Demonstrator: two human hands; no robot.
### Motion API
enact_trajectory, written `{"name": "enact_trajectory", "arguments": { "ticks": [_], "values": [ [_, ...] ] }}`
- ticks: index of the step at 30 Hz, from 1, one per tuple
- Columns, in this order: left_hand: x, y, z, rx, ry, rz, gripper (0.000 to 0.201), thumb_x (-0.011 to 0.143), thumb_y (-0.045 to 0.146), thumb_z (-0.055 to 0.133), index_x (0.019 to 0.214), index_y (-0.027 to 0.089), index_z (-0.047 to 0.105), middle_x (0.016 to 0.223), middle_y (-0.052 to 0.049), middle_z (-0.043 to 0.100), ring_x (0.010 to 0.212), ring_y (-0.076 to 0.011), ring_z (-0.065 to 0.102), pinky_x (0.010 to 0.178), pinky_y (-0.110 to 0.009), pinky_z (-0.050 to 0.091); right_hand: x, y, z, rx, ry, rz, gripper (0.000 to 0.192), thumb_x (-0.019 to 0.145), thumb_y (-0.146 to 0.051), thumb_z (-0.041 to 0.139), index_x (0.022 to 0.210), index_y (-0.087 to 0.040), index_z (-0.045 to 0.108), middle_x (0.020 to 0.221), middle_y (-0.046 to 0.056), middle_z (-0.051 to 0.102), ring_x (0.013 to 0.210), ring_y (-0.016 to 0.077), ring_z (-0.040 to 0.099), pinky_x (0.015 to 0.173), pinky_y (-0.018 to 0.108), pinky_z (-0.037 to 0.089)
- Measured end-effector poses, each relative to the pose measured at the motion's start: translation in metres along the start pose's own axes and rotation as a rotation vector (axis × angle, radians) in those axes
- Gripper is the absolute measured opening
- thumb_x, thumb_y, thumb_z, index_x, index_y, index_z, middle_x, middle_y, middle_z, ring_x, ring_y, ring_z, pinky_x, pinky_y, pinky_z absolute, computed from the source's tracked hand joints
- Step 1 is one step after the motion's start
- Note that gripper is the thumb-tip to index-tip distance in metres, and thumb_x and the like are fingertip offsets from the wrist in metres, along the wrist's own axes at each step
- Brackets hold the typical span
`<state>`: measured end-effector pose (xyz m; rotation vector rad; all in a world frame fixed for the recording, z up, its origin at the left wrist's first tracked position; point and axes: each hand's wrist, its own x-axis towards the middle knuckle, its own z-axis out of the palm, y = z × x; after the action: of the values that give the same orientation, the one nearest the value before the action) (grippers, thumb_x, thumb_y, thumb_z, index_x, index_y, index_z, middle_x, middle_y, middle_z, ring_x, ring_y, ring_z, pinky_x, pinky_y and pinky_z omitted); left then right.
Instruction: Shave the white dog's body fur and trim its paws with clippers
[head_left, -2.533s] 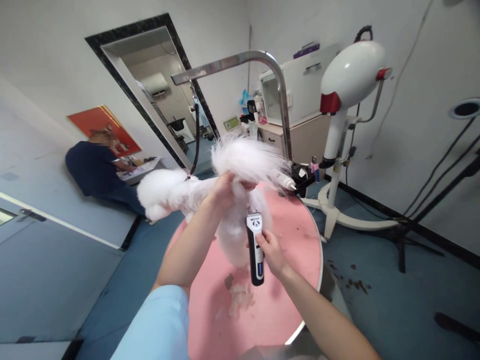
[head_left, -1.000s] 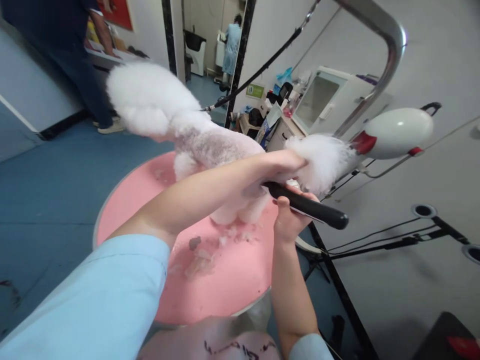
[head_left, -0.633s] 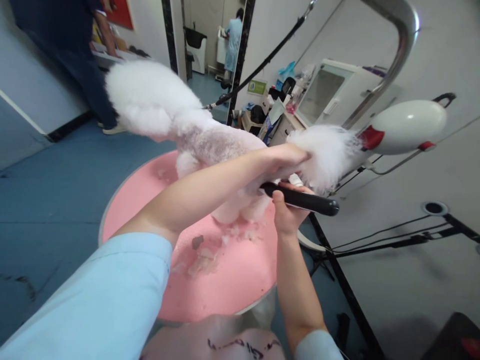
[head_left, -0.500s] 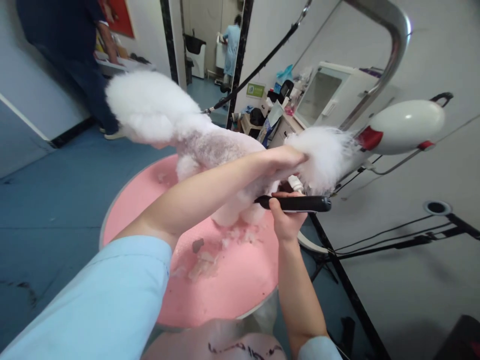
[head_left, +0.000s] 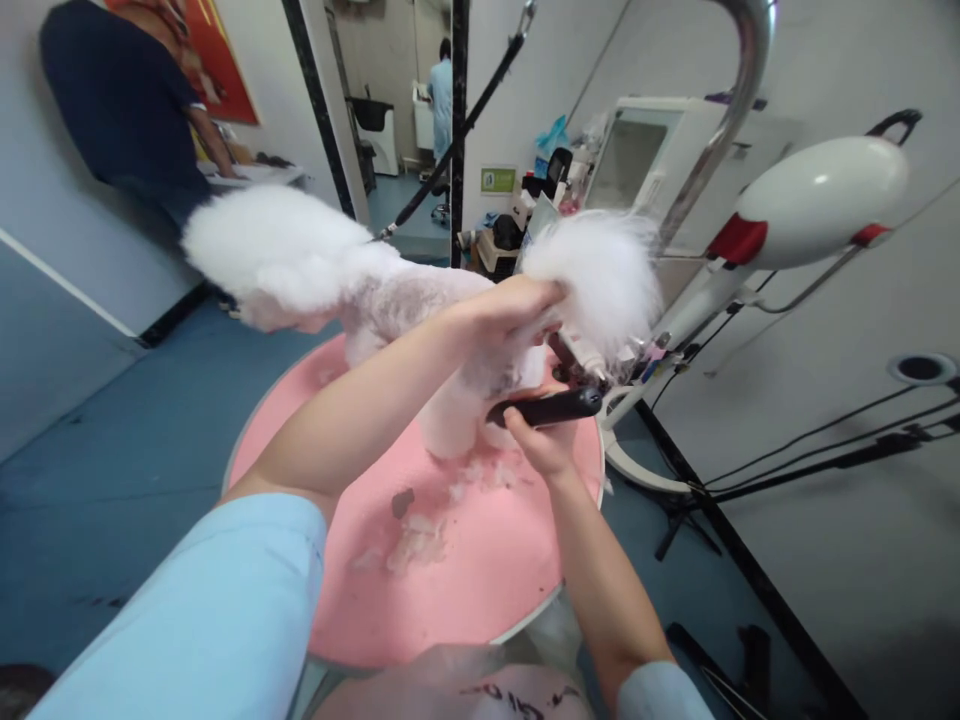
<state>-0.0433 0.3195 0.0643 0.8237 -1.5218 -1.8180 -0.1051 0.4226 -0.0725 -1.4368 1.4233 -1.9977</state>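
Clipper [head_left: 546, 408] now sits lower and nearer level than half a second ago, its tip at the dog's [head_left: 390, 290] rump; the tail [head_left: 592, 275] has swung up and left. Our right hand [head_left: 536, 440] wraps the clipper from below, fingers curled shut on it. Our left hand [head_left: 510, 305] clamps the tail base, forearm lying across the dog's back. Dog stands on the round pink table [head_left: 480, 570], fur clippings [head_left: 416, 535] scattered there. Leash [head_left: 457, 130] runs up toward the metal arm [head_left: 731, 90]. White dryer [head_left: 817, 200] right; another person [head_left: 127, 110] far left; blue floor [head_left: 112, 460].
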Motion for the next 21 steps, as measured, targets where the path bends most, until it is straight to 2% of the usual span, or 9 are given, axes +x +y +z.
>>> {"name": "enact_trajectory", "arguments": {
  "ticks": [1,5,6,10,11,14,15,19,21],
  "values": [
    [0.000,0.001,-0.001,0.036,-0.005,-0.007,0.025,0.083,0.019,0.055,0.059,0.013,0.054,0.049,-0.005,0.048,0.060,-0.0203,0.057,0.067,-0.039,0.047,0.002,0.001,-0.003,0.022,0.000,0.008,0.028,0.068,-0.029,0.073,0.082,-0.024,0.049,0.074,-0.001,0.066,0.070,0.0181,0.065,0.078,0.039,0.054],
    [0.002,0.000,-0.005,-0.077,-0.003,-0.016,0.017,0.081,0.020,0.059,0.066,0.013,0.056,0.051,-0.002,0.049,0.053,-0.0148,0.054,0.060,-0.030,0.047,0.025,0.005,-0.013,0.223,0.210,-0.122,0.030,0.071,-0.030,0.069,0.091,-0.024,0.048,0.083,-0.002,0.068,0.080,0.0180,0.067,0.084,0.041,0.053],
    [0.002,-0.001,-0.006,-0.089,-0.012,-0.004,0.017,0.081,0.020,0.059,0.066,0.013,0.056,0.050,-0.001,0.048,0.049,-0.0127,0.052,0.057,-0.027,0.045,0.031,0.007,-0.015,0.228,0.188,-0.131,0.029,0.070,-0.030,0.070,0.090,-0.023,0.050,0.084,-0.001,0.069,0.081,0.0179,0.067,0.084,0.041,0.053],
    [0.001,-0.003,-0.008,-0.004,-0.067,0.068,0.023,0.083,0.021,0.052,0.061,0.013,0.050,0.049,-0.001,0.048,0.039,-0.0076,0.041,0.041,-0.019,0.034,0.044,0.013,-0.018,0.105,-0.032,-0.041,0.021,0.066,-0.027,0.074,0.080,-0.020,0.060,0.076,0.000,0.068,0.070,0.0163,0.065,0.072,0.033,0.055],
    [0.001,-0.003,-0.009,0.015,-0.068,0.070,0.023,0.083,0.021,0.052,0.061,0.013,0.049,0.049,0.000,0.048,0.038,-0.0075,0.041,0.040,-0.019,0.033,0.044,0.014,-0.019,0.094,-0.013,-0.040,0.018,0.066,-0.026,0.073,0.078,-0.020,0.061,0.074,0.000,0.068,0.069,0.0162,0.065,0.070,0.032,0.054],
    [0.000,-0.002,-0.010,0.017,-0.053,0.059,0.024,0.084,0.024,0.053,0.063,0.014,0.047,0.049,0.001,0.047,0.039,-0.0069,0.041,0.041,-0.018,0.032,0.042,0.017,-0.018,0.139,0.182,-0.103,0.013,0.069,-0.025,0.070,0.078,-0.020,0.062,0.076,0.000,0.069,0.073,0.0169,0.066,0.075,0.033,0.054],
    [0.000,-0.001,-0.010,0.014,-0.052,0.063,0.025,0.085,0.026,0.053,0.064,0.014,0.047,0.049,0.001,0.047,0.038,-0.0065,0.040,0.041,-0.018,0.032,0.041,0.018,-0.017,0.148,0.207,-0.111,0.013,0.069,-0.026,0.070,0.078,-0.020,0.062,0.077,-0.001,0.069,0.073,0.0169,0.066,0.075,0.034,0.054],
    [0.002,-0.001,-0.012,-0.002,-0.066,0.081,0.023,0.087,0.021,0.047,0.065,0.013,0.048,0.049,0.001,0.047,0.039,-0.0068,0.040,0.041,-0.019,0.032,0.031,0.021,-0.010,0.101,0.056,0.020,0.021,0.064,-0.025,0.075,0.076,-0.020,0.059,0.067,-0.003,0.067,0.063,0.0155,0.065,0.067,0.031,0.054],
    [0.003,-0.002,-0.013,0.002,-0.078,0.073,0.021,0.086,0.020,0.047,0.066,0.013,0.048,0.049,0.000,0.048,0.040,-0.0075,0.042,0.041,-0.019,0.031,0.024,0.020,-0.004,0.137,0.119,0.048,0.023,0.066,-0.026,0.075,0.078,-0.020,0.057,0.067,-0.004,0.067,0.062,0.0154,0.065,0.068,0.032,0.055]
  ]
}}
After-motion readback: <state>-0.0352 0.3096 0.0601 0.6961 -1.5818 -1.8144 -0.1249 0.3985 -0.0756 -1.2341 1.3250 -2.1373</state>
